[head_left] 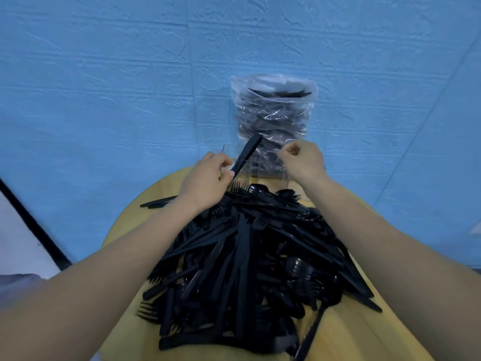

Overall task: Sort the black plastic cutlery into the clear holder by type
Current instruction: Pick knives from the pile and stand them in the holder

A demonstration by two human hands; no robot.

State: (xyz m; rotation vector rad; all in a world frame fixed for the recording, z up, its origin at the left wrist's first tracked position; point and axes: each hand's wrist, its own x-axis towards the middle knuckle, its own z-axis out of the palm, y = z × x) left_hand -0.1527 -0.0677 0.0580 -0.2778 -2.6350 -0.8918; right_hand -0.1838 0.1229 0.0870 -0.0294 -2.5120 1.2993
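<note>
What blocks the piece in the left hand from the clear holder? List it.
Nothing visible. The left hand holds a black piece tilted right at the holder, whose rim shows bare. The right hand is beside it, and the bag stands behind. The clear walls are hard to trace.

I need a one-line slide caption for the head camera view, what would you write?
Left hand holds a black utensil over the clear holder, behind a cutlery pile.

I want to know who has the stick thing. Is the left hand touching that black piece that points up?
Touching. The head view shows the left hand pinching the lower end of the black cutlery piece between thumb and fingers, above the pile.
</note>
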